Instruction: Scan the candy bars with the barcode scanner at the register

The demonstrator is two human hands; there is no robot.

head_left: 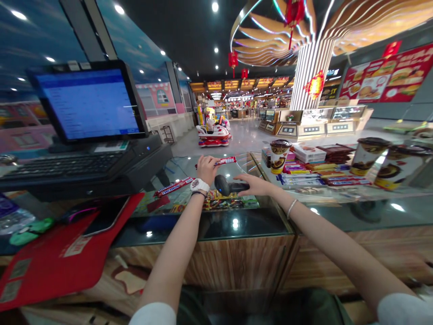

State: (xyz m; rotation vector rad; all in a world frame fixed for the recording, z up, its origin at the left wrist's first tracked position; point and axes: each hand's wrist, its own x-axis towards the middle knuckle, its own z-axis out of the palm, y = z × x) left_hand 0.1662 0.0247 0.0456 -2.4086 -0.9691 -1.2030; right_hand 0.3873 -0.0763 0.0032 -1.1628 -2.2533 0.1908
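Observation:
My left hand (207, 168), with a white watch at the wrist, is closed on a red candy roll (227, 160) that sticks out to the right. Just right of it, a black barcode scanner (224, 185) shows a small blue light on its head. The fingers of my right hand (254, 185) are around the end of the scanner's handle. More red Mentos rolls (174, 186) lie on the glass counter (182, 164) left of my left wrist. Colourful packets (230, 201) show through the glass below the scanner.
At left stand a monitor (89, 104) and a black keyboard (64, 167). A phone (107, 215) rests on a red folder (67, 266). On the right, lidded cups (280, 158), candy packs (301, 179) and a white box (308, 153) crowd the counter.

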